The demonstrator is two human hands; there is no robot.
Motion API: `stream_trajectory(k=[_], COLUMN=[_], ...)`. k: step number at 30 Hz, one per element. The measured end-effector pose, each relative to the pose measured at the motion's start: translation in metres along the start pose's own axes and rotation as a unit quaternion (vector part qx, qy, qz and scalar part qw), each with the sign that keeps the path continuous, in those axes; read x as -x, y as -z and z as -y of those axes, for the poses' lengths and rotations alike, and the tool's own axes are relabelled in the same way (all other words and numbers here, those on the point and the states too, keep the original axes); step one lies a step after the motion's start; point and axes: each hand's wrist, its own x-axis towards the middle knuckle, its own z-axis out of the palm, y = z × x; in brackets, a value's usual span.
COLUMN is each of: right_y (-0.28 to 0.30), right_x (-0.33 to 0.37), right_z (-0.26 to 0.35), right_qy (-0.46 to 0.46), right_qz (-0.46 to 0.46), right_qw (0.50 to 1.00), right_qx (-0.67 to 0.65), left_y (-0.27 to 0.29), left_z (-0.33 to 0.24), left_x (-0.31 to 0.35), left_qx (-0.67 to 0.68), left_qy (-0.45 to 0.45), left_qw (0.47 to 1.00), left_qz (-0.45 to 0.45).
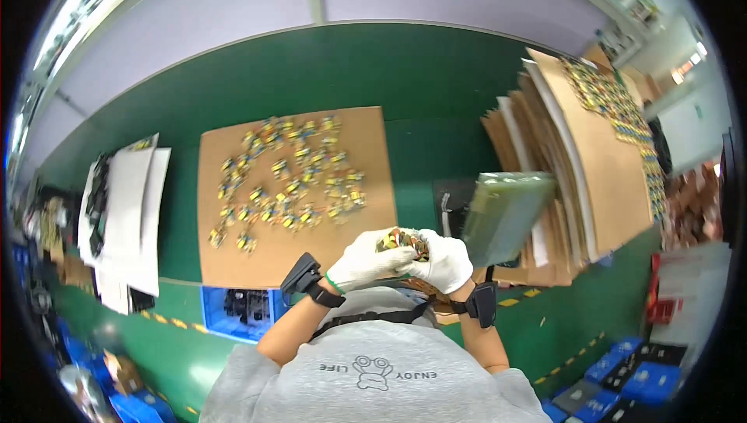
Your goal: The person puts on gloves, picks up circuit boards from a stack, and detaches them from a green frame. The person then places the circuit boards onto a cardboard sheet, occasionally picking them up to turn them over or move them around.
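Note:
Both my hands wear white gloves and are cupped together in front of my chest, at the near edge of the table. Between them lies a heap of small yellow, red and dark electronic parts (403, 243); their exact kind is too small to tell. My left hand (362, 261) curls around the heap from the left and below. My right hand (445, 263) closes on it from the right. Just beyond and to the left, a brown cardboard sheet (257, 269) carries many similar loose yellow parts (293, 187), scattered in uneven clusters.
Right of my hands stands a greenish translucent stack (507, 221), beside layered cardboard sheets (611, 221) topped with rows of yellow parts (607, 100). White sheets (128, 205) lie at the left of the green table (436, 73). A blue bin (214, 323) with black pieces sits below the near edge.

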Motion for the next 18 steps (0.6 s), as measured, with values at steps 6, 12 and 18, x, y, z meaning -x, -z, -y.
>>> stream_trajectory(k=[6,12,18], right_y=[-0.062,-0.115,-0.179], right_x=[-0.025,-0.052,-0.059], right_z=[0.020,0.034,0.081], right_qy=[-0.043,-0.399,-0.264], right_qz=[-0.198,-0.032,0.039], right_qw=[0.904,0.737,0.942], right_qx=[-0.377,-0.544,-0.204], left_y=[0.035,0.067,0.111], left_z=[0.033,0.057,0.059], left_x=[0.043,0.086,0.132], left_qx=[0.274,0.370,0.364], left_qy=[0.014,-0.029,-0.014], left_qw=[0.950,0.913,0.905], left_qz=[-0.152,-0.170,-0.218])
